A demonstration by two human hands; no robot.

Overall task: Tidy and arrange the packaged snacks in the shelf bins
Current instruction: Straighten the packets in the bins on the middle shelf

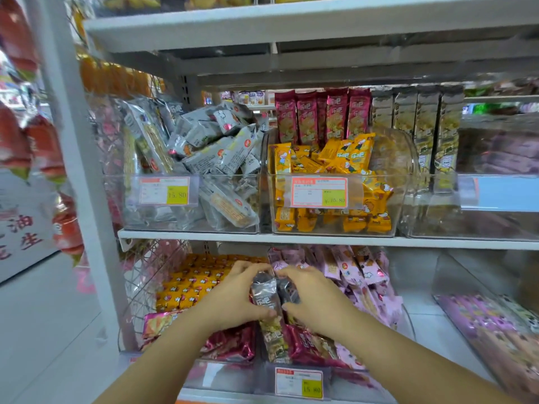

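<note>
Head view: clasps a bundle of long grey-and-silver foil snack packets (pixel 264 290) between left hand (pixel 233 295) and right hand (pixel 313 298), fingers of both curled round it; holds it lengthwise toward the body, above crimson foil packets (pixel 306 345) in the clear plastic front bin (pixel 344 377).

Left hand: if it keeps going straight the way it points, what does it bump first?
Probably the pink packets just beyond it. The left hand, gripping a dark packet, points up and right. Depth is unclear, so it might brush the right hand first.
</note>
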